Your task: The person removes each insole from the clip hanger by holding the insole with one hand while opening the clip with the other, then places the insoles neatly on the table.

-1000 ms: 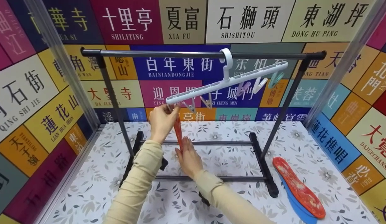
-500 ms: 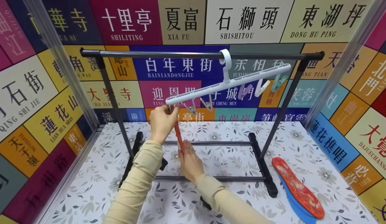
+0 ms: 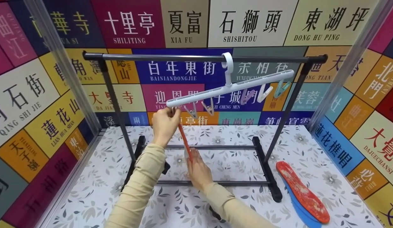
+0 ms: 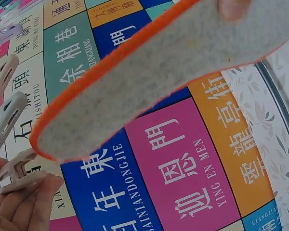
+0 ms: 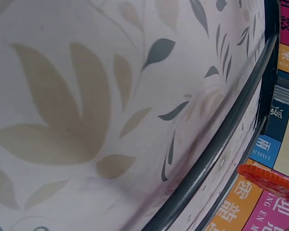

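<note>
My left hand pinches a pale clothes peg under the left end of the white clip hanger. Between my right hand's fingers and thumb is an orange-red insole, seen edge-on in the head view and sloping up toward the peg. The left wrist view shows its grey underside, with a fingertip pressed on it. Its narrow end lies close to the peg; whether it sits inside the jaws I cannot tell. In the right wrist view only part of the insole appears.
The hanger hooks over the rail of a black rack, tilted with its left end low. Other pegs hang along it. A red insole with a blue underside lies on the floral tablecloth at right.
My right hand has moved slightly down and to the right, the insole's lower end going with it. My left hand stays at the peg. The hanger's right end has swayed a little.
</note>
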